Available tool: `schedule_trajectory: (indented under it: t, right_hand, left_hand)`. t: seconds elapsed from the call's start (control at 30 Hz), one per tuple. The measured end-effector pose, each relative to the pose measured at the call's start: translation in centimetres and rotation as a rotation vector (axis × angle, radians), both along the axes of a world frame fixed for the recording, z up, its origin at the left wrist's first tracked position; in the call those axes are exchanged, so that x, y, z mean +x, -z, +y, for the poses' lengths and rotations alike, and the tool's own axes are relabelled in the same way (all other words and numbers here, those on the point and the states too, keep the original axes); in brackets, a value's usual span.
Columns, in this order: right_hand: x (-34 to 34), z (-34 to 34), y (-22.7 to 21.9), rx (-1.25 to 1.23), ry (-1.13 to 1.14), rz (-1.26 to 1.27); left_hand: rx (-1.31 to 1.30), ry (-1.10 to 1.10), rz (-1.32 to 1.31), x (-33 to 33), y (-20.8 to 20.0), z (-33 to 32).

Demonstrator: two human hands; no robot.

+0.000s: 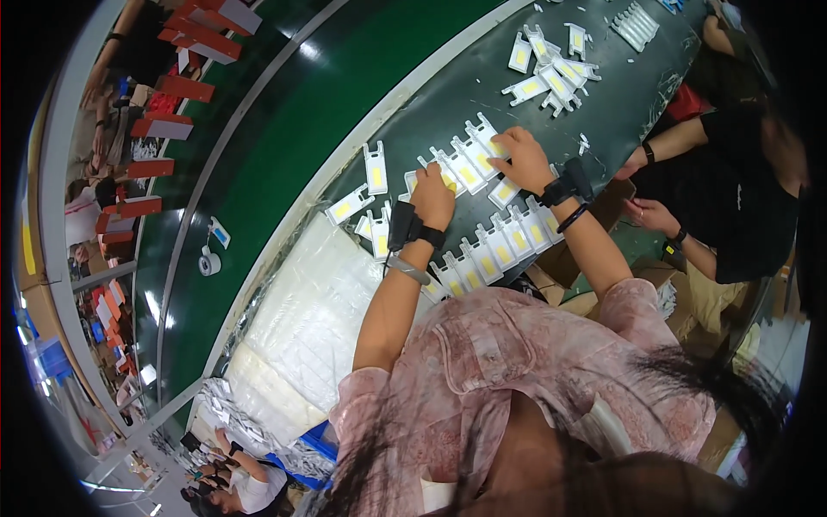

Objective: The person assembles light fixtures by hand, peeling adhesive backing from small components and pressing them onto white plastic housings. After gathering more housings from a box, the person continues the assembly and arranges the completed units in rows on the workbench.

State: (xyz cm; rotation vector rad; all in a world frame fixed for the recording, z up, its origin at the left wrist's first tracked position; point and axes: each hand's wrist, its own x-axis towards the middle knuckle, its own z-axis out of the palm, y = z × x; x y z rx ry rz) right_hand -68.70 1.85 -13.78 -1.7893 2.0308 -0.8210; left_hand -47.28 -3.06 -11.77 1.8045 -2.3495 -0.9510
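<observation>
My left hand [433,198] and my right hand [524,161] are at opposite ends of a row of white plastic pieces [467,171] with yellow patches and forked ends. My left fingers curl over the row's left end. My right thumb and fingers close around its right end. Nearer my body lies a second row of white pieces [489,257], side by side. Left of my left hand are several loose pieces [376,168]. One piece [503,193] rests just below my right hand. A jumbled pile of such pieces [556,77] lies beyond my right hand.
A plastic-wrapped white stack [297,314] sits at the table's left. Beyond the dark table [413,121] runs a green conveyor [258,164] carrying a small white device [209,261]. Another white row [635,26] lies at the far right. A co-worker's hand [650,214] is at the right edge.
</observation>
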Motion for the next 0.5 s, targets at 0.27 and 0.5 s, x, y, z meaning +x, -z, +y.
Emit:
schedule_trajectory:
  t: [0.27,0.5]
  right_hand:
    - [-1.9,3.1,-2.9,0.309,0.184,0.404]
    - [-2.8,2.4,-0.4,0.308,0.159,0.271]
  left_hand:
    - [-0.299,0.022,-0.043,4.2,-1.5,2.2]
    - [-0.252,0.125,-0.171,4.1,-1.7,1.9]
